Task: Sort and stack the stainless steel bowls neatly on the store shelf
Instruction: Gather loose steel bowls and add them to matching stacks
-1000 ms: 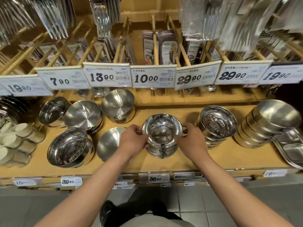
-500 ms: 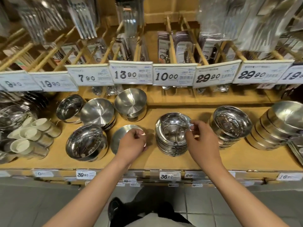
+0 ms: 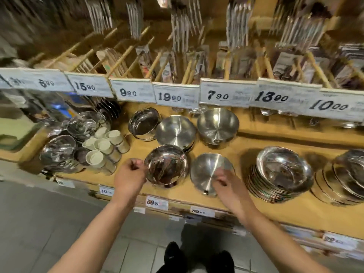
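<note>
A shiny steel bowl (image 3: pixel 166 166) stands tilted near the front of the wooden shelf (image 3: pixel 262 143). My left hand (image 3: pixel 130 175) is just left of its rim, fingers curled, with nothing seen in them. To the right lies a matte steel bowl (image 3: pixel 206 170), tipped toward me. My right hand (image 3: pixel 226 185) is blurred over its lower right edge, and its grip is unclear. A stack of shallow bowls (image 3: pixel 283 172) sits further right, with another stack (image 3: pixel 350 174) beyond it.
Behind stand a deep bowl (image 3: pixel 216 125), a flat matte bowl (image 3: pixel 175 133) and a shiny straight-walled bowl (image 3: pixel 143 123). White cups (image 3: pixel 104 146) and more shiny bowls (image 3: pixel 59 149) crowd the left. Price cards (image 3: pixel 226 94) hang over the back; packaged cutlery hangs above.
My view has swung left. My right hand left the shallow-bowl stack and moved to the matte bowl. My left hand shifted from the matte bowl to the shiny bowl's rim.
</note>
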{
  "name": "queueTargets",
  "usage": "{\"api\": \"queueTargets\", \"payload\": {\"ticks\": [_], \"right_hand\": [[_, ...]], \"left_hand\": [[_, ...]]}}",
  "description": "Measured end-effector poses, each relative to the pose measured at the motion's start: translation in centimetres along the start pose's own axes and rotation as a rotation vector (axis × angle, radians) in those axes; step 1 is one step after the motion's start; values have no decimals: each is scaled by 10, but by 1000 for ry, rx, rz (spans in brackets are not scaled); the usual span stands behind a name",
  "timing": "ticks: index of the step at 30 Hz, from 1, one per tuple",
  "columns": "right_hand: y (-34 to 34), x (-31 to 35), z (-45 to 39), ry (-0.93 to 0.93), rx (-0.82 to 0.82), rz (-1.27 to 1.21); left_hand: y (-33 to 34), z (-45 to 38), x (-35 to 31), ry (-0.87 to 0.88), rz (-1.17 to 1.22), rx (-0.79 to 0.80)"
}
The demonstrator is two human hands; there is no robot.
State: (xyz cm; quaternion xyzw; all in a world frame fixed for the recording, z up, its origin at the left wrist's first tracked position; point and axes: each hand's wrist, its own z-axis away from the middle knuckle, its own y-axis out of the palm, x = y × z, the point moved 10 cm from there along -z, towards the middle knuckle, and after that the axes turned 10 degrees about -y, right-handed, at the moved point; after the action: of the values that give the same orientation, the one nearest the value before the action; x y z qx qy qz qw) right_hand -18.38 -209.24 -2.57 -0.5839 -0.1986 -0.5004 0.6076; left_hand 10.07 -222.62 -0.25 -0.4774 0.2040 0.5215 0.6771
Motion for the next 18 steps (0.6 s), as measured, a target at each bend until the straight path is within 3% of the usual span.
{"api": "queueTargets", "payload": {"ticks": [4, 7, 12, 18], "right_hand": [[-1, -15, -2, -38, -212, 137], [-3, -54, 4, 190, -332, 172], [8, -98, 10, 463, -432, -128], [36, -102, 15, 498, -494, -641]], "left_hand": [[-5, -26, 13, -33, -58, 43], [4, -39, 18, -43, -85, 120], [24, -50, 23, -79, -102, 285], [43, -56, 36, -172, -109, 443]]}}
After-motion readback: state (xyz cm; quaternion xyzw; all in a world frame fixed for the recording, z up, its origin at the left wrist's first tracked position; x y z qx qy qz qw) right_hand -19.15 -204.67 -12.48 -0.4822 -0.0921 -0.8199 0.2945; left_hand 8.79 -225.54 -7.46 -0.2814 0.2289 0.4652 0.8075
